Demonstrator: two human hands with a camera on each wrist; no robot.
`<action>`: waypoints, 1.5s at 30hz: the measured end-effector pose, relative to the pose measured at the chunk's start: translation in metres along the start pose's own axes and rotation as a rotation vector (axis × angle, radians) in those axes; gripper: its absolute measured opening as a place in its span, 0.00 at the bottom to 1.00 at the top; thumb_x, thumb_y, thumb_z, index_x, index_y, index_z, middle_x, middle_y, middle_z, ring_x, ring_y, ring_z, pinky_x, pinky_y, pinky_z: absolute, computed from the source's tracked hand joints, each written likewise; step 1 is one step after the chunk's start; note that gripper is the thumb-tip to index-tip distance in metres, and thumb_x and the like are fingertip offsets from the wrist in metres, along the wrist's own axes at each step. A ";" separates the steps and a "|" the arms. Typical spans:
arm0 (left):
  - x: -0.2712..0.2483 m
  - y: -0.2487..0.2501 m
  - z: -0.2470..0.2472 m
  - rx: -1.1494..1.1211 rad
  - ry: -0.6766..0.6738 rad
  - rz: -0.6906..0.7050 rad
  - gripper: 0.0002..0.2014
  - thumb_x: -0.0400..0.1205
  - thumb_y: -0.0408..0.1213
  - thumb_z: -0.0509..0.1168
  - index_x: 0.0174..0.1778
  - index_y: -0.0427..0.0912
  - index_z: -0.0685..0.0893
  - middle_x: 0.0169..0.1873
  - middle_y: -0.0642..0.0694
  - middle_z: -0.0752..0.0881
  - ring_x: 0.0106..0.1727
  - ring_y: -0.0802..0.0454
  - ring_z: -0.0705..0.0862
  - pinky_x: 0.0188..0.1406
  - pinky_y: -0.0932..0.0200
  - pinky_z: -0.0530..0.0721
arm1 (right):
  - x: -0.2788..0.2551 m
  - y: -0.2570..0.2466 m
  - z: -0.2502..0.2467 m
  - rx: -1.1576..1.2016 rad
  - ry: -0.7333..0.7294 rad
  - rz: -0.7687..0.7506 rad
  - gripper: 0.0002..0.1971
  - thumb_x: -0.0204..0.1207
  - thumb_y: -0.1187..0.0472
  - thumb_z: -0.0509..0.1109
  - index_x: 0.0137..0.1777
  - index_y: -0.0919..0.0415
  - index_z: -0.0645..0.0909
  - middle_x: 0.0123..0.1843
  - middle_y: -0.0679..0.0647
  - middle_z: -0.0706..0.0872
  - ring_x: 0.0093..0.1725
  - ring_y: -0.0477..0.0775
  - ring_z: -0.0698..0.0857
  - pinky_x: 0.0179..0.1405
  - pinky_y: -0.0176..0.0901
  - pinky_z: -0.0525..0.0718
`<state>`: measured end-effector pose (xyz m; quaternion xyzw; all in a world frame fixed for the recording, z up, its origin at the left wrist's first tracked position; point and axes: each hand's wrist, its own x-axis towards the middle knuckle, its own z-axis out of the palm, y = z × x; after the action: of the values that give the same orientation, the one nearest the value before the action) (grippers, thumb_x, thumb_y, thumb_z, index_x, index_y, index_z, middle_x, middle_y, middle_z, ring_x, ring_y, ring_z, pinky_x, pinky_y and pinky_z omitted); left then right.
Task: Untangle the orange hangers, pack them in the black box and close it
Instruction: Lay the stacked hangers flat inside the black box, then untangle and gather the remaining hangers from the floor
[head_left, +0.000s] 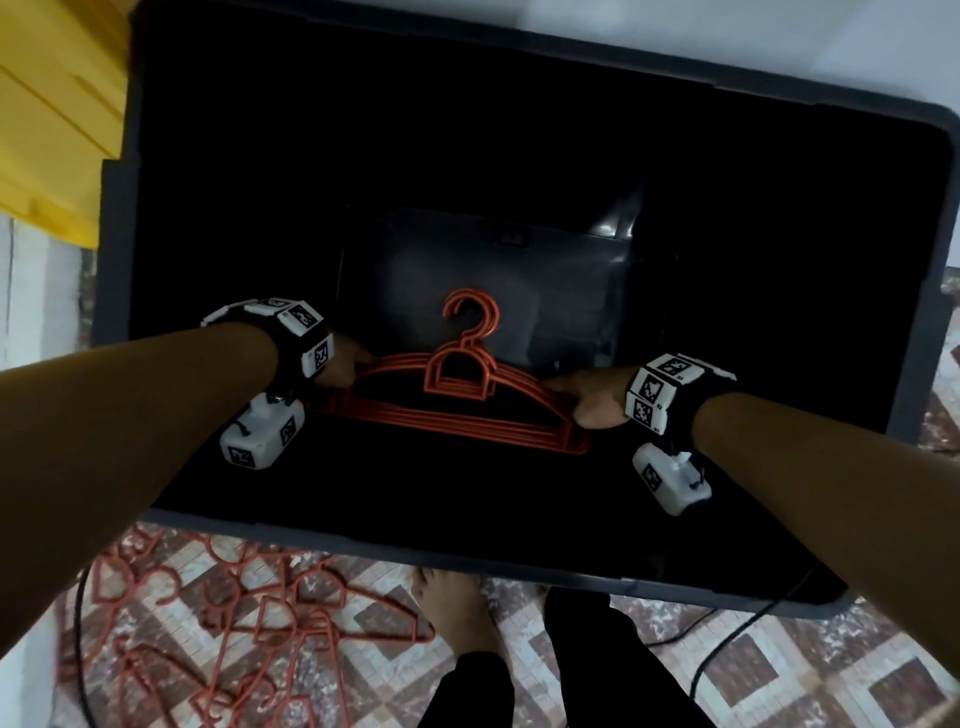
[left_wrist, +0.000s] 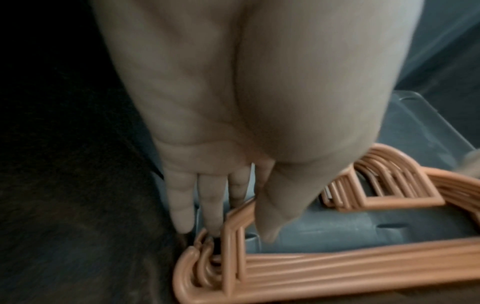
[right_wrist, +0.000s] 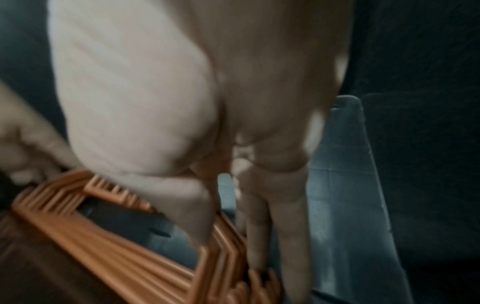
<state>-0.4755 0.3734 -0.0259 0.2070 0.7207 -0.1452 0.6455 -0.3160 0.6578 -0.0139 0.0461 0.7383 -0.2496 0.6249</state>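
A neat stack of orange hangers sits low inside the open black box, hooks pointing away from me. My left hand holds the stack's left end. In the left wrist view the thumb is inside the hanger frame and the straight fingers are outside it, pinching the stack. My right hand holds the right end the same way, thumb inside and fingers outside the stack. I cannot tell whether the stack touches the box bottom.
A tangled heap of more orange hangers lies on the patterned tile floor in front of the box, left of my bare foot. A yellow object stands at the far left. A black cable runs across the floor at the right.
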 end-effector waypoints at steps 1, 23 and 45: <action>-0.002 0.002 -0.002 -0.011 0.014 -0.011 0.27 0.87 0.37 0.61 0.83 0.44 0.66 0.79 0.42 0.72 0.76 0.44 0.75 0.69 0.58 0.75 | -0.001 0.000 0.000 0.006 -0.001 0.003 0.34 0.83 0.48 0.69 0.87 0.44 0.63 0.84 0.50 0.72 0.81 0.54 0.73 0.79 0.48 0.72; -0.242 0.000 -0.003 -0.731 0.698 0.237 0.15 0.85 0.40 0.64 0.68 0.51 0.81 0.59 0.51 0.85 0.59 0.51 0.83 0.58 0.58 0.78 | -0.140 -0.050 -0.018 0.278 0.506 0.024 0.16 0.83 0.61 0.69 0.69 0.56 0.83 0.65 0.57 0.88 0.66 0.59 0.85 0.70 0.43 0.79; -0.473 -0.043 0.280 -1.230 0.961 -0.071 0.13 0.84 0.38 0.63 0.52 0.66 0.80 0.52 0.54 0.86 0.51 0.55 0.84 0.53 0.56 0.83 | -0.358 -0.245 0.093 0.155 0.530 -0.265 0.17 0.89 0.55 0.62 0.75 0.49 0.77 0.65 0.46 0.85 0.54 0.42 0.85 0.43 0.28 0.78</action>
<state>-0.2148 0.1499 0.4048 -0.1711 0.8783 0.3656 0.2562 -0.2486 0.4924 0.3922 0.0604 0.8538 -0.3639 0.3673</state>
